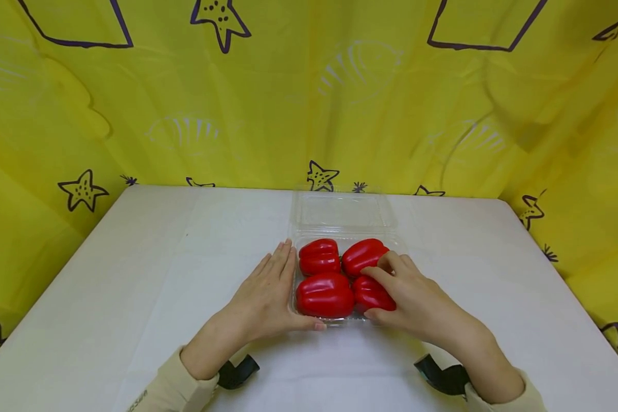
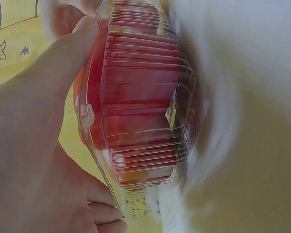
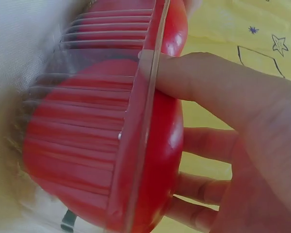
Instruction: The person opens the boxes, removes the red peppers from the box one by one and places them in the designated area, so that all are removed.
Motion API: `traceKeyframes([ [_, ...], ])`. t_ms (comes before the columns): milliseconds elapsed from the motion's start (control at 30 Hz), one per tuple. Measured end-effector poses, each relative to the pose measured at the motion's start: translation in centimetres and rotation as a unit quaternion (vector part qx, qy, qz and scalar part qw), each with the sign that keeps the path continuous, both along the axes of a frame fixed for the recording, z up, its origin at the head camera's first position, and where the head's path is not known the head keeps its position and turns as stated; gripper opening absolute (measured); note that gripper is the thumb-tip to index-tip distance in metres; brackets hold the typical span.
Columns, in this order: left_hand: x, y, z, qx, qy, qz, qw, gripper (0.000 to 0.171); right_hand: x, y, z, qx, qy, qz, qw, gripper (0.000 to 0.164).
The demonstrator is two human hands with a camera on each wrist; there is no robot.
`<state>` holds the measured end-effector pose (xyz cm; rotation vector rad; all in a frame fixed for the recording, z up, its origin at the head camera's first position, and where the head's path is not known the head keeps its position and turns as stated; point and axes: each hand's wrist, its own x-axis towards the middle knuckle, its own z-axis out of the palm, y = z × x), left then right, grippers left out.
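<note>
4 glossy red, lobed peppers [image 1: 325,296], clear box [image 1: 346,322]. Left hand [image 1: 261,304]: fingers straight, thumb spread. Right hand [image 1: 417,300]: pinching near-right pepper [image 1: 373,293].

- I see a yellow cloth [image 1: 278,103] hanging behind the white table [image 1: 185,274] and along both sides.
- Dark stars [image 1: 84,190] and pale stripy shapes [image 1: 363,68] are all over it.
- It has soft folds.
- Soft light falls on the table.
</note>
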<state>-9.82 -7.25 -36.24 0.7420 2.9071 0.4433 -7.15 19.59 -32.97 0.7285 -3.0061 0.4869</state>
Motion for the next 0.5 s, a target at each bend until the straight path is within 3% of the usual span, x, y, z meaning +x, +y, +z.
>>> traceKeyframes([
  [500,-0.03,0.00,0.01,-0.001,0.001,0.001,1.0000,0.132,-0.41,0.42,-0.02,-0.013,0.010,0.018,1.000,0.053],
])
